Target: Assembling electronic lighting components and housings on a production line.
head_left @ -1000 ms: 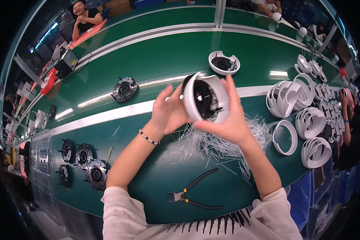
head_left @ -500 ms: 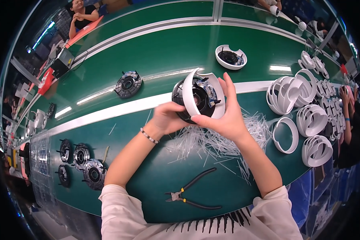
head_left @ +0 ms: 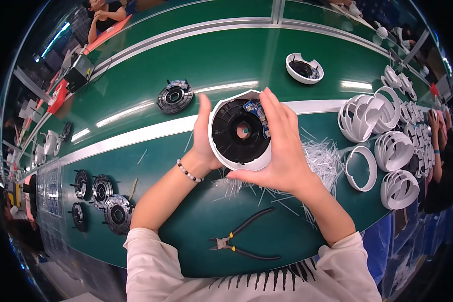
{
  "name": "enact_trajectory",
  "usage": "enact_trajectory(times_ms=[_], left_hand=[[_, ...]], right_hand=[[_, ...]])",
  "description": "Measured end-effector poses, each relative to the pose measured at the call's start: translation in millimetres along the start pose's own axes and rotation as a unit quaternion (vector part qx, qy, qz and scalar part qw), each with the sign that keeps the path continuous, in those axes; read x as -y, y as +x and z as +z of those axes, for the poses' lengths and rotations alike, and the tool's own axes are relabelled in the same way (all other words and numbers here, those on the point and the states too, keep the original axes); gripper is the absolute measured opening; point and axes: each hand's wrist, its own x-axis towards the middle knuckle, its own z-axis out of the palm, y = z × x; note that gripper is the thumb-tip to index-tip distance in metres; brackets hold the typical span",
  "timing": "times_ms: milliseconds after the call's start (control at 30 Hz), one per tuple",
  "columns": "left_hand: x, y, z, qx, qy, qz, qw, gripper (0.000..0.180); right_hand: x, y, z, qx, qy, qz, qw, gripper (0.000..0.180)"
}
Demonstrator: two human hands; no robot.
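Note:
Between my two hands is a white round housing (head_left: 217,152) with a black disc-shaped base (head_left: 231,143) seated inside it; a blue circuit board (head_left: 257,115) curves along the disc's upper right. My left hand (head_left: 203,141) grips the housing's left side, thumb pointing up. Around the right side wraps my right hand (head_left: 283,148), its fingers over the rim and part of the board, its thumb under the lower edge. Below, on the green bench, lie cutting pliers (head_left: 236,243) with black handles, jaws to the left. White plastic strips (head_left: 319,161) are heaped behind my right wrist.
Another black disc (head_left: 175,96) rests on the belt at the upper left, and a filled white housing (head_left: 305,69) at the upper right. Several black discs (head_left: 118,214) sit at the left. White rings (head_left: 361,168) are stacked at the right. A co-worker (head_left: 105,17) sits beyond.
The white housing has turned so its open side faces me, and the black disc now sits within it. My left thumb has swung upward. Belt parts have shifted right.

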Motion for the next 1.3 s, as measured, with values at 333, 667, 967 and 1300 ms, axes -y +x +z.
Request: enact_trajectory(times_ms=[333,667,967,1300], left_hand=[[1.0,-9.9,-6.3,0.036,0.024,-0.003,0.999,0.070],[18.5,4.5,5.4,-0.070,0.049,0.070,0.994,0.050],[10.5,20.3,20.2,-0.116,0.000,-0.040,0.992,0.057],[25.8,23.1,14.1,-0.153,0.090,-0.101,0.979,0.054]], right_hand=[[-1.9,-0.7,-6.6,0.067,0.028,-0.026,0.997,0.115],[-23.7,-27.9,22.2,-0.055,0.066,0.059,0.995,0.118],[-33.8,-17.9,-21.4,-0.080,0.030,-0.132,0.988,0.036],[-32.6,-39.5,-35.7,-0.087,0.014,-0.085,0.992,0.033]])
